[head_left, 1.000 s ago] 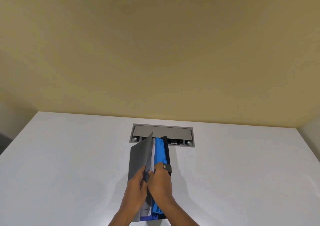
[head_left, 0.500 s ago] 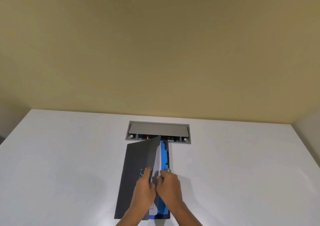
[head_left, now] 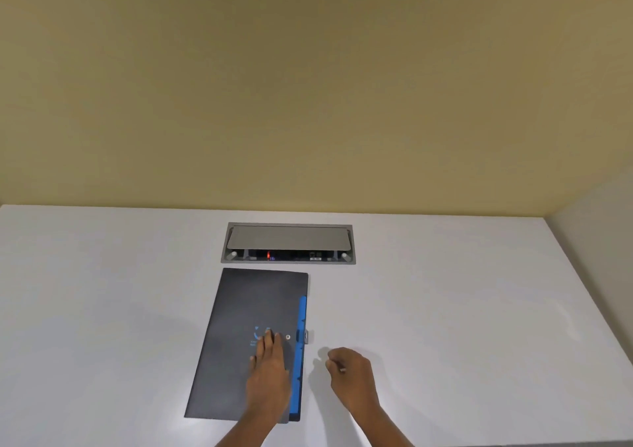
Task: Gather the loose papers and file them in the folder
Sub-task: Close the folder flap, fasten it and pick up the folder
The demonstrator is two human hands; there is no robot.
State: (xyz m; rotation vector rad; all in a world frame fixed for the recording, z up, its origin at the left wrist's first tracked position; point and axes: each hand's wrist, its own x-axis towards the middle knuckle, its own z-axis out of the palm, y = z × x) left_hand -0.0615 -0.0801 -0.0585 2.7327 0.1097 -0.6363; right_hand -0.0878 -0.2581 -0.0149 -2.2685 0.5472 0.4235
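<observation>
A dark grey folder (head_left: pixel 239 337) lies flat and closed on the white table (head_left: pixel 102 309), with blue dividers (head_left: pixel 301 343) showing along its right edge and a small clasp tab sticking out there. My left hand (head_left: pixel 269 371) rests flat on the cover near a blue logo and a snap button, fingers stretched forward. My right hand (head_left: pixel 352 374) hovers over the table just right of the folder, fingers loosely curled, holding nothing. No loose papers are visible.
A grey recessed cable box (head_left: pixel 288 243) with its lid raised sits in the table just beyond the folder. A beige wall rises behind the table. The table's right edge runs diagonally at the right.
The folder's grey cover, held half raised before, has come down flat. My left hand now presses on it, and my right hand has pulled away to the right.
</observation>
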